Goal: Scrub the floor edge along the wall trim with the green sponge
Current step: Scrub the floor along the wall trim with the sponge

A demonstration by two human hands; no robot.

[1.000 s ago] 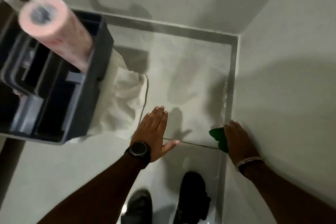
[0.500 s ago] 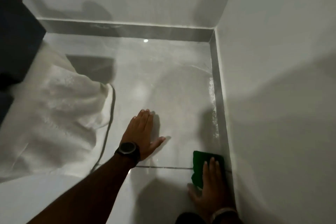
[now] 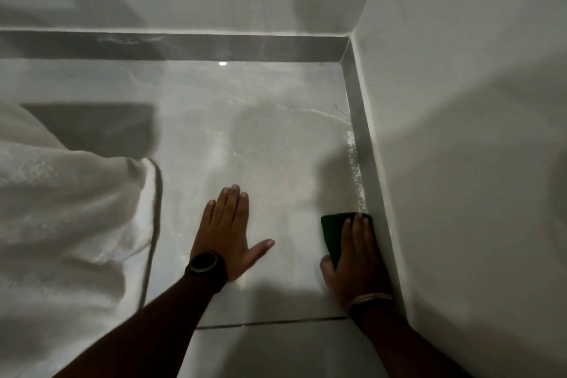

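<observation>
While left hand (image 3: 225,236) stays flat, right hand (image 3: 357,258) fingers pressing green sponge (image 3: 334,230) moved fwd along trim (image 3: 365,150).

A crumpled white cloth (image 3: 61,209) lies on the floor's left side.

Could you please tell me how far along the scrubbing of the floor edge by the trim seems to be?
Done: nothing can be called clean for sure. In hand: the right hand presses the green sponge flat against the wall trim, while the left hand braces on the floor tile. Left: white residue lines the edge ahead of the sponge, toward the corner, so that stretch seems unscrubbed.
</observation>
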